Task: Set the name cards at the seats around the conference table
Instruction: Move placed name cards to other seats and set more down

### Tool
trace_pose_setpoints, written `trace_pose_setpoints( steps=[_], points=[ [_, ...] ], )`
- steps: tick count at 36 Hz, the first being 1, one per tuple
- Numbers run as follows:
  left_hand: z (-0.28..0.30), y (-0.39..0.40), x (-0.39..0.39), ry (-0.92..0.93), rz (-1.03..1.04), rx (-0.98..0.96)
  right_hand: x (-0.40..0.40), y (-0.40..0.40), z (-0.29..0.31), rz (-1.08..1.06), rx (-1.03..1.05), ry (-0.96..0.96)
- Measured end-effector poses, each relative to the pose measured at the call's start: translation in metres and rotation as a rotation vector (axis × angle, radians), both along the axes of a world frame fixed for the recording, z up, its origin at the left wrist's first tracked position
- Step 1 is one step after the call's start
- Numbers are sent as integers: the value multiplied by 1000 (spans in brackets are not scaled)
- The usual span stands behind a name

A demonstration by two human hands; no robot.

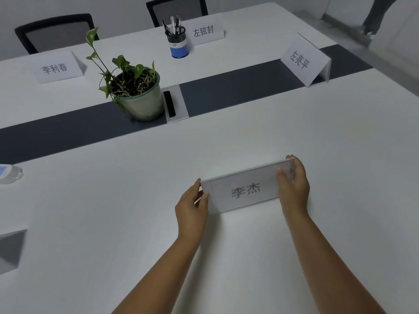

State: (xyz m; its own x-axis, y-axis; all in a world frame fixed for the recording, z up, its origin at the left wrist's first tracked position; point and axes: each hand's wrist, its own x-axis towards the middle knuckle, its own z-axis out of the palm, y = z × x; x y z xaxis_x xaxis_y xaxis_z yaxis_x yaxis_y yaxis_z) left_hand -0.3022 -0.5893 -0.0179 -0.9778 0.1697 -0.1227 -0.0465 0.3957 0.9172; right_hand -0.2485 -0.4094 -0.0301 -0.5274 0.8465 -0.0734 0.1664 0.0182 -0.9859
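So at the far left edge of the frame there's a clear plastic bottle with a blue label (10, 174) lying on the white desk (113, 211), and below it, lower left, the grey end of another folded card stand (11, 250). Both are well apart from the action, so lots of open desk on that side.

Centre-lower frame: the left hand (192, 206) pinches the left end of the clear acrylic name card reading 李杰 (246, 191), thumb in front and fingers behind. The right hand (294, 184) has the same kind of grip on the right end. The card's bottom edge looks to be on or just off the desk; can't tell which.

What could go wrong, I'd guess: let go unevenly and the tent stand slides or sits crooked on that smooth top, or it ends up facing the wrong way for the seat.

Upper frame has the green potted plant in a pale pot (136, 91), blue-and-black pen cup (178, 43) and three placed white name cards (57, 68), all far off. The right side of the desk is open too.
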Motion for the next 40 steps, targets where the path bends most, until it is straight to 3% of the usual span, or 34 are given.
trace_pose_setpoints(
  steps=[40],
  points=[
    [-5, 19, -15, -2, 7, 41, -17, 26, -2, 81, -26, -7]
  ],
)
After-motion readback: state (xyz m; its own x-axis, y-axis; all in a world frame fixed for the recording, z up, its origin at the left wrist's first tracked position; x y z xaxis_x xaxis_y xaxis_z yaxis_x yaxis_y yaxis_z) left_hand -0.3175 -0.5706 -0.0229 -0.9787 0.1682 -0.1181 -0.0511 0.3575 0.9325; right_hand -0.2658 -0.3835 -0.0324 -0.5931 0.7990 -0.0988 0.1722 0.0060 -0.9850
